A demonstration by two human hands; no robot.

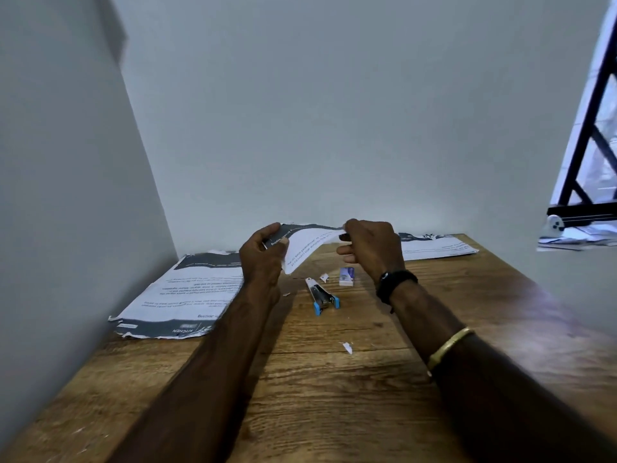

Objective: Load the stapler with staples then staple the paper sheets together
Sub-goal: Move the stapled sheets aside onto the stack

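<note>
I hold printed paper sheets (309, 243) up above the wooden table (334, 379), their top edge curved between both hands. My left hand (263, 255) pinches their left end and my right hand (370, 250) pinches their right end. Below them on the table lies a small stapler (322, 296) with blue ends, its metal top swung open. A small white and purple staple box (346, 276) stands just right of the stapler, under my right hand.
A stack of printed sheets (180, 295) lies at the table's left by the wall, and another stack (437, 247) lies at the back right. Small paper scraps (347, 347) are scattered on the wood. A black window frame (587, 128) is at the right.
</note>
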